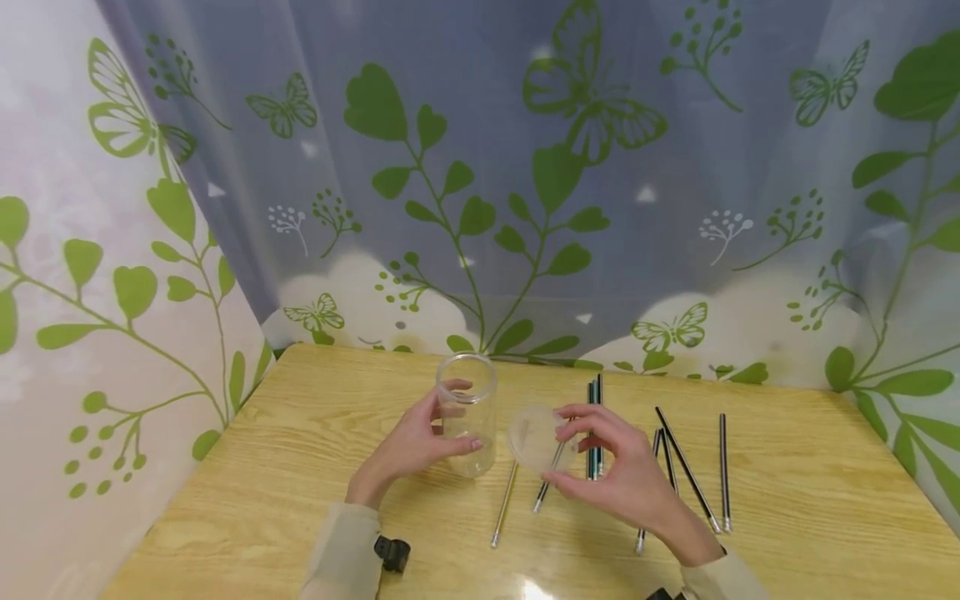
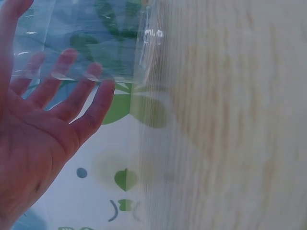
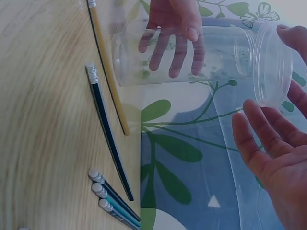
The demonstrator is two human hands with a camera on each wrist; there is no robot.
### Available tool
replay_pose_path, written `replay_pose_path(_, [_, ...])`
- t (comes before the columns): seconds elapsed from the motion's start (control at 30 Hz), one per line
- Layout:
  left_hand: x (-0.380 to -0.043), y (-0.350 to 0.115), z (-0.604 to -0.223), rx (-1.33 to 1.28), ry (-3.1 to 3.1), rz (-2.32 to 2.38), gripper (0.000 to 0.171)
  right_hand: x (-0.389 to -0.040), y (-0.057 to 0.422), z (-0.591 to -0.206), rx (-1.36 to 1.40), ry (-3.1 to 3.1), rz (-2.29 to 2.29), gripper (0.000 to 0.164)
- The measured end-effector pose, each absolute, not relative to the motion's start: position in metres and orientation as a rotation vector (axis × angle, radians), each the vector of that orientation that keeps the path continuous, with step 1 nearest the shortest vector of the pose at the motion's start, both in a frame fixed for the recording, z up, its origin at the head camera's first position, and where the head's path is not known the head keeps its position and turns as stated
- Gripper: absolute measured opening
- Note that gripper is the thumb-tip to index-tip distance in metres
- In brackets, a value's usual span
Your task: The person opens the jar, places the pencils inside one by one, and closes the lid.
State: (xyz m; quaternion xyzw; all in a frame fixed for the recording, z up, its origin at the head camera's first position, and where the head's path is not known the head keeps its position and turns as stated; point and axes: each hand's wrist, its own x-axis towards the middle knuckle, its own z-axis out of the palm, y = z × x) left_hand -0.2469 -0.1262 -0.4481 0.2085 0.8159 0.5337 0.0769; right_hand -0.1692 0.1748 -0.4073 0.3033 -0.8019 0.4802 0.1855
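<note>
Held the clear jar (image 1: 470, 419) upright in the left hand (image 1: 412, 442), with the thumb across its near side and the fingers round its far side, visible through the wall. Spread that grip fairly wide, to suit the jar's breadth. Had the jar's open mouth facing up. Could not tell its base as resting on the table (image 1: 262, 467) or lifted just above it.

Pinched the lid (image 1: 534, 437), round and translucent, by its edge in the right hand (image 1: 618, 475), just right of the jar and apart from it. Set the thumb low and the fingers higher on that edge, with the lid tilted. Saw the lid, from the right wrist, in line with the jar's mouth.

Noted a yellow pencil (image 1: 506, 504) on the table, just right of the jar and nearer the person, then a black pencil (image 1: 543, 493) farther right, partly behind the lid. Spotted a bundle (image 1: 595, 392) of dark and teal pencils beyond that, right of the jar, partly covered by the right hand. Counted several other dark pencils (image 1: 724, 467) well right of the jar, scattered at angles. Saw the curtain (image 1: 480, 83), printed with green leaves and butterflies, behind the jar.
</note>
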Motion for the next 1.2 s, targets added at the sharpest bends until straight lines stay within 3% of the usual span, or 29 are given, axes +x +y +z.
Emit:
replay_pose_path(0.4, [-0.246,-0.126,-0.445,0.632,2.427,1.617,0.075,-0.163,0.181,-0.425,0.953,-2.286,1.319,0.044])
replay_pose_path(0.83, [-0.245,-0.127,-0.448,0.621,2.394,1.626,0.076,-0.15,0.188,-0.438,1.036,-2.631,1.304,0.028])
replay_pose_path(1.2, [-0.245,-0.128,-0.446,0.608,2.398,1.627,0.075,-0.144,0.177,-0.447,1.258,-2.8,1.304,0.027])
